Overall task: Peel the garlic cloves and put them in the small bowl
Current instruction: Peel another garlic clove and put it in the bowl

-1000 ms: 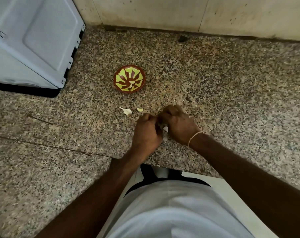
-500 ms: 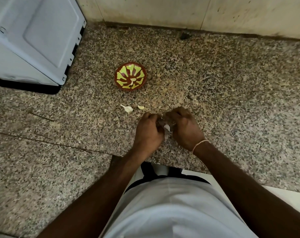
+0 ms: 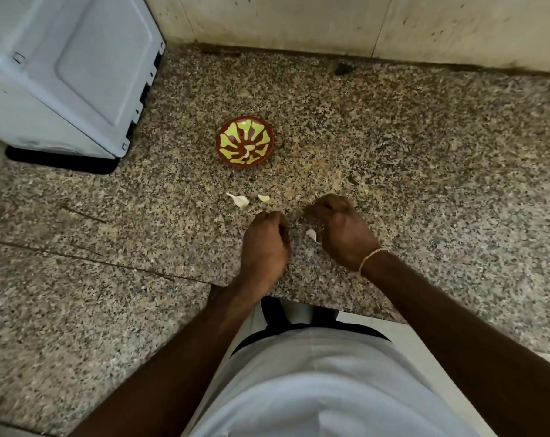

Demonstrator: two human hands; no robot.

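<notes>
Having drawn apart, left hand (image 3: 265, 244) curls blurred, grip unclear; right hand (image 3: 343, 230) pinches garlic clove (image 3: 311, 234).

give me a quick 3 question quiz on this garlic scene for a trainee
1. True or false: the bowl holds nothing.
2. How many garlic pieces lie on the counter between the bowl and the hands? A) none B) two C) five
3. Which hand has a white garlic piece showing beside it?

Key:
1. False: a pale piece lies in it.
2. B: a clove and a smaller bit.
3. The right hand; whether the left hand holds anything cannot be told.
</notes>
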